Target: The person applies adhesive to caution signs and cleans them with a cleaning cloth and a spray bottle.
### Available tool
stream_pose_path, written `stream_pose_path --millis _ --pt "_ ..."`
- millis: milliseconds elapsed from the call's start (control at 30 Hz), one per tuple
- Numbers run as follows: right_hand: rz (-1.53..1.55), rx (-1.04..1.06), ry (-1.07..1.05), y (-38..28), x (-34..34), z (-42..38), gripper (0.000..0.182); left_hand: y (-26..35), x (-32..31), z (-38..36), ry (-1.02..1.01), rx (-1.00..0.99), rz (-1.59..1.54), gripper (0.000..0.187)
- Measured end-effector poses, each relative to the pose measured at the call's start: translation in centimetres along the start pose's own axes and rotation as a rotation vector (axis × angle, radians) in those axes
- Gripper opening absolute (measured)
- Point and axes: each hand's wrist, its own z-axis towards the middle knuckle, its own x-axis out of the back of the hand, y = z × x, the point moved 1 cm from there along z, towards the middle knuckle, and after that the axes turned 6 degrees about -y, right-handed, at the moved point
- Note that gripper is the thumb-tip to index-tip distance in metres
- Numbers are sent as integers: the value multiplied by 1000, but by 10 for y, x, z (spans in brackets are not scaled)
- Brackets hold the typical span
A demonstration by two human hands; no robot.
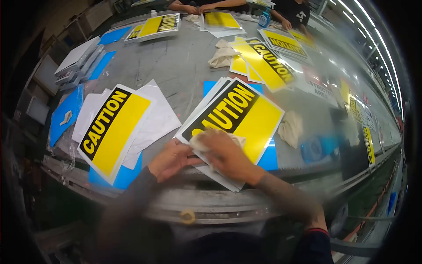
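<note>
Yellow and black CAUTION signs lie in a tilted stack (259, 125) in front of me, on a blue sheet. My right hand (226, 154) presses a cream cloth (200, 140) onto the top sign, near its lower left corner, covering part of the lettering. At the stack's left edge is my left hand (170, 159), its fingers apart and reaching towards the sheets' edge. To the left, another CAUTION sign (116, 132) rests on white sheets (158, 116) and a blue sheet.
A second cloth (290, 127) and a blue bottle (318, 147) lie on the grey table (176, 53) at right. More CAUTION signs (268, 66) are further back. White panels (77, 57) sit at left. Co-workers' hands (285, 24) are at the far side.
</note>
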Motion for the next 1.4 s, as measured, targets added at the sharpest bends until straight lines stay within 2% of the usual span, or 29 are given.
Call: stream_pose_path --millis 33,67,133,167,200,233,300,333,367,400,467,567,600,667,733,767,800,867,933,1000,1100,1167,1400 --pt "-253 54 -116 -11 -8 4 54 -4 3 -3 45 -8 83 44" --pt "-313 99 -118 -9 -12 9 54 -3 -1 -7 71 -44 85 44" --pt "-304 88 -162 7 6 16 62 -7 -1 -9 274 12 91 47" --pt "-472 75 -110 38 9 22 60 -7 -2 -7 215 5 83 47" --pt "-442 -121 -46 65 22 31 55 -5 -2 -5 160 -3 75 48" --pt "-499 -177 101 100 34 43 50 -4 -2 -4 106 -14 74 48" --pt "-580 -251 169 137 48 62 52 -6 -3 -1 77 -36 40 48" --pt "-593 -270 178 141 49 68 53 -7 -2 0 65 -42 28 48" --pt "-536 -208 65 121 32 66 53 -8 1 1 71 -23 24 49" --pt "-484 -138 -52 85 10 62 54 -5 -3 -2 84 -9 -1 47" --pt "-272 -15 -151 2 -13 59 55 -5 2 -4 76 -22 -20 45" --pt "-185 13 -78 40 -5 56 55 -7 -2 -6 86 5 -4 43" --pt "-316 -123 -55 64 13 60 52 -6 -5 -4 94 10 -2 43" --pt "-485 -242 139 120 44 71 47 -5 -13 -6 107 -18 37 43" --pt "-599 -261 137 145 62 78 48 -6 -15 -3 133 -29 63 44" --pt "-545 -234 102 146 51 75 49 -8 -15 -3 146 -29 51 46" --pt "-494 -201 69 143 30 68 50 -8 -7 -3 44 -14 155 52" --pt "-472 7 -86 77 17 54 50 -2 -20 -6 152 3 70 52" --pt "-373 -35 -51 76 37 58 47 -3 -16 -8 125 12 94 50" --pt "-510 -152 84 134 57 68 43 -19 -2 -4 138 20 71 48" --pt "-574 -197 208 181 80 82 42 -11 -14 -6 186 22 55 45" --pt "-546 -254 250 188 75 83 41 -11 -14 -5 210 41 46 44" --pt "-634 -258 336 189 63 89 37 -10 -13 -6 135 26 -11 54"
